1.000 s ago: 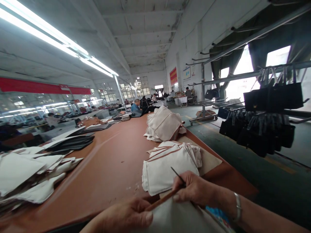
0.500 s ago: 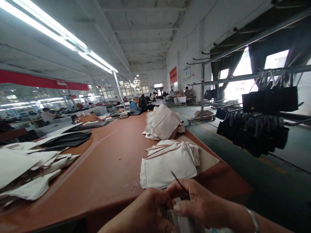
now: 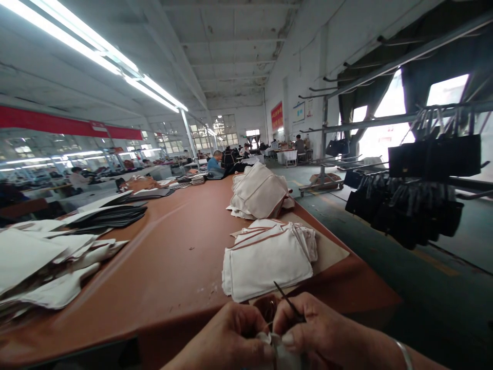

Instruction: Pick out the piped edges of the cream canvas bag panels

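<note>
At the table's near edge, my left hand [image 3: 234,334] is closed, its fingertips pinching a small pale cloth piece [image 3: 287,354]. My right hand [image 3: 319,329] meets it from the other side, thumb and finger on the same cloth. A thin dark pointed tool [image 3: 284,294] sticks up out of my right hand, pointing away to the left; whether it is a blade or an awl I cannot tell. The lower part of the cloth is hidden by my hands and the frame's edge. Just beyond lies a pile of cream fabric pieces [image 3: 269,264] with brown edging.
A second cream pile [image 3: 260,190] lies farther back on the brown-covered table [image 3: 173,257]. White sheets [image 3: 34,257] and dark pieces [image 3: 110,218] are stacked at left. Black bags [image 3: 435,159] hang on a metal rack at right. A person in blue [image 3: 213,162] sits at the far end.
Both hands have shifted slightly, and the fingertips of my left hand show more clearly against the cloth. The dark tool's tip has moved a little lower and to the right.
</note>
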Available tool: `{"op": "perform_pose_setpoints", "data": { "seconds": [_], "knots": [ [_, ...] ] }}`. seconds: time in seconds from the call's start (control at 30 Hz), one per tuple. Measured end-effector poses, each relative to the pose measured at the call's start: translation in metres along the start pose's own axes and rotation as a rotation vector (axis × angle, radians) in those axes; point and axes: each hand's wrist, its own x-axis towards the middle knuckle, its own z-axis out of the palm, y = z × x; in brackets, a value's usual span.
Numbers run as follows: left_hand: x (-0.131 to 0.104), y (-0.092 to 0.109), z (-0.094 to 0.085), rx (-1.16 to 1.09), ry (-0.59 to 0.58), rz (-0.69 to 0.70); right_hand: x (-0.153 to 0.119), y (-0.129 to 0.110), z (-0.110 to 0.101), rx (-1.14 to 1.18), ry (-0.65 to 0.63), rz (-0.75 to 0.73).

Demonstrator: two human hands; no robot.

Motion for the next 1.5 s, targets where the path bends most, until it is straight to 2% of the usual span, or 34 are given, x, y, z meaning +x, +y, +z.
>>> {"op": "perform_pose_setpoints", "data": {
  "seconds": [0.1,0.17,0.33,0.4,0.5,0.63,0.73,0.8,0.93,1.07,1.17,1.27,1.5],
  "knots": [
    [0.005,-0.003,0.003,-0.038,0.022,-0.103,0.0,0.002,0.0,-0.106,0.041,-0.052],
    [0.008,-0.005,0.006,-0.018,0.06,-0.122,0.0,0.006,0.002,-0.125,0.065,-0.076],
    [0.01,-0.006,0.016,0.031,0.143,0.001,0.002,0.016,0.007,0.203,0.131,0.106],
    [0.009,-0.005,0.019,0.043,0.163,0.019,0.003,0.016,0.006,0.231,0.117,0.114],
    [0.01,-0.004,0.02,0.113,0.175,0.005,0.002,0.01,0.004,0.079,0.096,0.005],
    [0.016,-0.009,0.019,0.249,0.214,0.011,0.001,0.003,0.005,-0.248,0.2,-0.112],
    [0.02,-0.018,0.018,0.308,0.275,0.051,0.001,0.009,0.006,-0.343,0.262,-0.169],
    [0.02,-0.023,0.016,0.258,0.23,0.063,0.002,0.017,0.006,-0.359,0.269,-0.269],
    [0.016,-0.024,0.007,0.059,0.052,0.006,0.003,0.032,0.002,-0.509,0.225,-0.59],
    [0.013,-0.015,0.002,0.039,0.01,-0.055,0.004,0.041,-0.003,-0.738,0.202,-0.835],
    [0.013,-0.01,0.003,0.085,-0.052,0.021,0.004,0.046,-0.007,-0.83,0.214,-0.858],
    [0.015,-0.012,0.006,0.12,-0.061,0.078,0.002,0.05,-0.01,-0.882,0.221,-0.838],
    [0.017,-0.018,0.02,0.144,0.063,0.086,-0.003,0.057,-0.013,-0.935,0.148,-0.761]
  ]
}}
